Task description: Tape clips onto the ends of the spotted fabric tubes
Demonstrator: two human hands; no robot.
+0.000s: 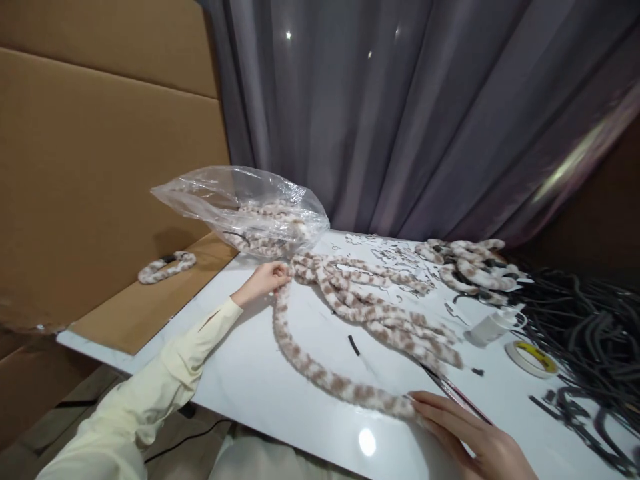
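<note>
Since the spotted furry tube (305, 363) bends in an easy curve across the near part of the white table (235, 367), we judge it light, soft and flexible, hardly fragile, with a pile that may slip a little under loose fingers. We would take hold close to each end, pinching through the fur to the firmer body. Our left hand (263, 283) pinches its far end between thumb and fingertips; our right hand (470, 427) lies over the near end, fingers rather straight, and we cannot tell how firmly it grips. Counting, we find one tube between our hands, one furry loop (167, 268) on the cardboard, one clear plastic bag (200, 193) with more furry pieces inside, one squeeze bottle (487, 330) and one tape roll (517, 357). We cannot count the tangled furry bundle (350, 300), the looped pile (475, 263) or the black strips (590, 320), since they overlap.
</note>
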